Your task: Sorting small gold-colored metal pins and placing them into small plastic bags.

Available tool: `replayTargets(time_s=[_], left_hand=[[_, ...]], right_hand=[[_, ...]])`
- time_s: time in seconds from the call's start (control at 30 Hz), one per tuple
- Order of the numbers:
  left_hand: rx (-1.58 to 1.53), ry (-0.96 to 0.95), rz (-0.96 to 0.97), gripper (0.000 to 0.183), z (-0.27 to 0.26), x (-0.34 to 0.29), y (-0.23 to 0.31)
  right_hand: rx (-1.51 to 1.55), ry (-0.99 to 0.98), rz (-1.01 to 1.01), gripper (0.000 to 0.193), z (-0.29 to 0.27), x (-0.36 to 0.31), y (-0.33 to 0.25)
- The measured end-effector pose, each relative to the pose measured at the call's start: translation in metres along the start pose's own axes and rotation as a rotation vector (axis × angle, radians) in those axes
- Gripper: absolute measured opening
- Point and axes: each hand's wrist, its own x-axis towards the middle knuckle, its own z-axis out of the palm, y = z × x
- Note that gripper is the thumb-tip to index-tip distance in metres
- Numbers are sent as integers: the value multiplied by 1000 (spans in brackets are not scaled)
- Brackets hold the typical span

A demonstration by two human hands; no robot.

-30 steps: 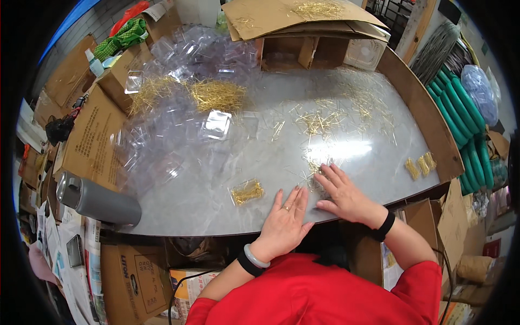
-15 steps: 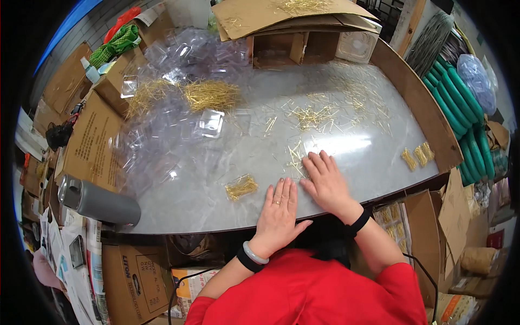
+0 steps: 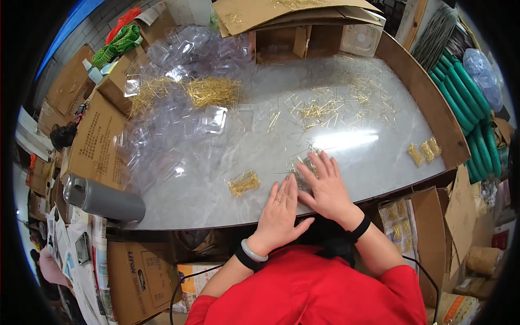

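My left hand [image 3: 279, 214] lies near the table's front edge, fingers stretched out together and thumb apart, so it is open. My right hand [image 3: 329, 192] is open too, its fingers spread over a small bunch of thin metal pins [image 3: 299, 172]. Part of that bunch is hidden under the right fingers, and the left fingertips are right beside it. Just left of my left hand sits a small bundle of gold pins [image 3: 244, 183], seemingly in a clear plastic tray. Loose gold pins [image 3: 317, 111] lie scattered farther back on the grey table [image 3: 195, 208].
Clear plastic trays [image 3: 168, 135] are heaped at the left, with a thick gold pin pile [image 3: 214, 91] among them. A grey bottle [image 3: 105, 200] stands at the front left. Several filled bundles [image 3: 425, 150] lie at the right, near the wooden border [image 3: 428, 89]. Cardboard [image 3: 298, 16] covers the back.
My right hand has spread its fingers and drawn slightly nearer, and the pins by it are now bunched closer to my left hand. The whole view has shifted a little.
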Motion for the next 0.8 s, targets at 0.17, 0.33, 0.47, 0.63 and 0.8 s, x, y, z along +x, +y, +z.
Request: replayTargets(time_s=[0.17, 0.33, 0.47, 0.63, 0.8], left_hand=[[-49, 45, -55, 92, -3, -1, -8], [-110, 31, -93, 76, -10, -4, -14], [-36, 28, -130, 76, -15, -4, -13], [4, 27, -167, 86, -21, 2, -19], [19, 24, -189, 91, -24, 2, -23]], right_hand=[[128, -77, -47, 40, 12, 5, 31], [229, 1, 56, 55, -3, -6, 31], [64, 10, 168, 78, -5, -8, 22], [-4, -105, 123, 83, -4, 3, 22], [104, -208, -166, 60, -1, 4, 28]])
